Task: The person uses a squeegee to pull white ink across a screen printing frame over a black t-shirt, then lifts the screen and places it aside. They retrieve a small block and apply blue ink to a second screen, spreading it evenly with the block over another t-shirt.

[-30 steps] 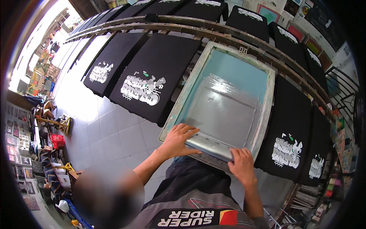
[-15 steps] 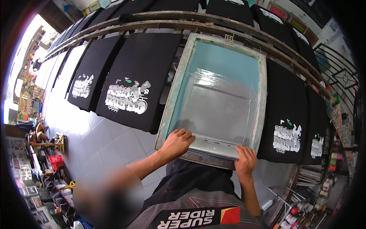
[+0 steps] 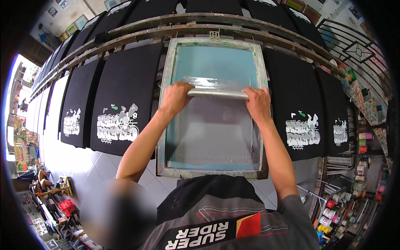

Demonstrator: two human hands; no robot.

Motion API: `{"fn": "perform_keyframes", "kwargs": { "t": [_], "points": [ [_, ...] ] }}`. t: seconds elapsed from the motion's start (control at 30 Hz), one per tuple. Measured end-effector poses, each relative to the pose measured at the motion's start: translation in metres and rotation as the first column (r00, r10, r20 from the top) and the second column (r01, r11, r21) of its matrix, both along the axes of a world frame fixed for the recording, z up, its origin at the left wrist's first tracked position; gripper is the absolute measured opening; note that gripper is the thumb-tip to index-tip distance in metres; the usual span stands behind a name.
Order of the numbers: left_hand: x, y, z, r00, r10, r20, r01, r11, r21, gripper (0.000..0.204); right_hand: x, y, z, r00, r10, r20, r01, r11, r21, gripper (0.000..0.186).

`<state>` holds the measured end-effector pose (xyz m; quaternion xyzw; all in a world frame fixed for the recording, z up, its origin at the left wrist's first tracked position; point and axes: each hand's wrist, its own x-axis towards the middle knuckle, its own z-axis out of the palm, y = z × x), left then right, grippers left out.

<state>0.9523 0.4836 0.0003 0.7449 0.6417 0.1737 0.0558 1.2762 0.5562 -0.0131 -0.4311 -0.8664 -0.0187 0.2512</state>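
Observation:
A screen-printing frame [image 3: 163,121] with a blue-green mesh [image 3: 216,58] lies in front of me over the row of boards. Both hands grip a long silver squeegee [image 3: 218,93] that lies crosswise on the mesh, in its upper half. My left hand [image 3: 177,98] is closed round the squeegee's left end, and my right hand [image 3: 258,104] round its right end. Wet, shiny grey ink [image 3: 212,81] lies along the squeegee's far side. Nearer me the mesh carries a dull grey film. Whatever lies under the frame is hidden.
Black shirts on boards flank the frame: one printed shirt [image 3: 121,96] at the left, another [image 3: 293,100] at the right, with more beyond. Wooden rails [image 3: 183,28] run behind. Paint containers [image 3: 331,212] stand low at the right; a red basket [image 3: 68,207] is at the lower left.
Both hands and the squeegee have moved from the frame's near edge away from me to the upper half of the mesh. My view has shifted, so the frame sits further left.

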Motion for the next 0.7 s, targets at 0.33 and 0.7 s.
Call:
{"fn": "perform_keyframes", "kwargs": {
  "t": [0.33,0.7],
  "points": [
    [0.015,-0.076,-0.031,0.998,0.0,0.067,0.003,0.999,-0.032,0.049,0.022,-0.072,-0.014,0.998,0.034,0.045,-0.026,0.985,-0.168,0.021],
    [0.063,-0.221,-0.028,0.986,-0.087,0.142,0.076,0.994,0.084,0.054,0.07,-0.223,-0.029,1.0,0.015,0.002,-0.015,0.997,-0.071,0.02]
  ]
}}
